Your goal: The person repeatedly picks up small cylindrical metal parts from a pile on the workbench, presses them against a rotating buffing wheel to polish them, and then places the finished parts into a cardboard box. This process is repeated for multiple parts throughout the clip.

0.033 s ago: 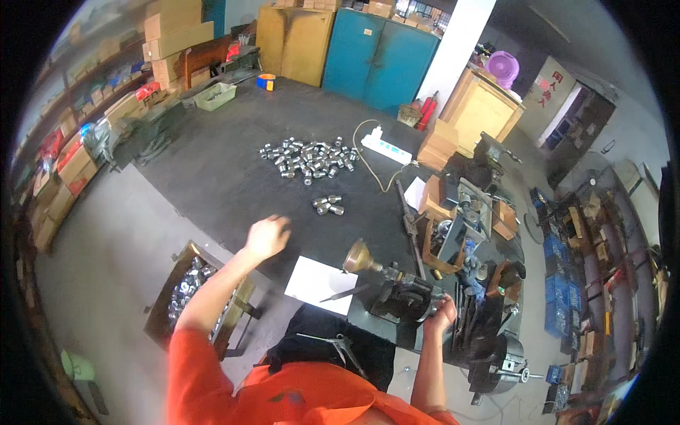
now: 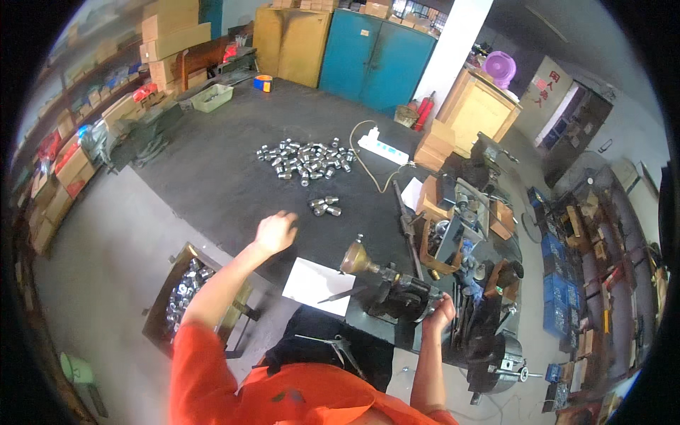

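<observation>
My left hand (image 2: 276, 232) hovers over the dark bench, fingers loosely bent and apart, with nothing visible in them. Just beyond it lies a small cluster of shiny metal fittings (image 2: 325, 206), and farther back a larger pile of similar fittings (image 2: 306, 160). At the right, my right hand (image 2: 443, 310) is closed around the end of a dark bench fixture (image 2: 400, 299). A brass-coloured cup (image 2: 356, 258) sits at this fixture's left end. Right above the cup shows a small shiny metal piece (image 2: 360, 238); whether it touches the cup, I cannot tell.
White paper (image 2: 312, 283) with a dark pointed tool (image 2: 342, 294) lies in front of me. A bin of metal parts (image 2: 185, 290) stands at lower left. Power strip (image 2: 383, 150), long metal bar (image 2: 409, 230), open boxes (image 2: 439, 244) and a vise (image 2: 498, 365) are on the right.
My left hand has shifted slightly to the right and is less blurred. A small shiny piece now shows above the brass cup. My right hand stays at the fixture's end.
</observation>
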{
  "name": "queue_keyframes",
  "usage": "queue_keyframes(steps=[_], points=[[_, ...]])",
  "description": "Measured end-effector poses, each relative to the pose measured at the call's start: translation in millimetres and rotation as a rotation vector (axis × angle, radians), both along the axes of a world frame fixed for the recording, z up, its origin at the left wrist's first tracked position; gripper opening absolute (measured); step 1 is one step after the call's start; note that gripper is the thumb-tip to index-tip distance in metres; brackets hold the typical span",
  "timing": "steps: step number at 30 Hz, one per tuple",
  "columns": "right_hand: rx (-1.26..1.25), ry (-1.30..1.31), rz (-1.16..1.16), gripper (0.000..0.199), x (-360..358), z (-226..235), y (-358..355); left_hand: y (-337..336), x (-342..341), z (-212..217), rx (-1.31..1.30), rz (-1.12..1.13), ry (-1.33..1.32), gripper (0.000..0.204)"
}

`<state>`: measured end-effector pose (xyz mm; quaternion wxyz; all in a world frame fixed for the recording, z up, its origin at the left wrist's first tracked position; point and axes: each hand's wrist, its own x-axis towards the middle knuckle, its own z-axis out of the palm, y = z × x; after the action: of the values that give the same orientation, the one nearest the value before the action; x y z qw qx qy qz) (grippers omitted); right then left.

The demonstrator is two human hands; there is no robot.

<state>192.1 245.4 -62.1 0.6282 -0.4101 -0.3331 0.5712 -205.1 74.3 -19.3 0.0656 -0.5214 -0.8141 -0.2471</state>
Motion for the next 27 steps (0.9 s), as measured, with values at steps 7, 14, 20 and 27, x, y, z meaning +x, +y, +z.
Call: queue_keyframes(steps=[7, 14, 20, 27], points=[[0.024, -0.01, -0.031, 0.017, 0, 3, -6, 113, 11, -20, -0.255, -0.008, 0.188, 0.022], [-0.038, 0.048, 0.045, 0.017, 8, 11, -31, 86, 13, -13, -0.178, -0.013, 0.077, 0.018], [-0.017, 0.027, 0.062, 0.016, 16, 4, -36, 2, 62, 21, 0.206, -0.108, -0.181, 0.019], [0.002, 0.055, 0.093, 0.017, 19, 0, -34, -43, 113, 9, 0.147, -0.222, -0.09, 0.022]])
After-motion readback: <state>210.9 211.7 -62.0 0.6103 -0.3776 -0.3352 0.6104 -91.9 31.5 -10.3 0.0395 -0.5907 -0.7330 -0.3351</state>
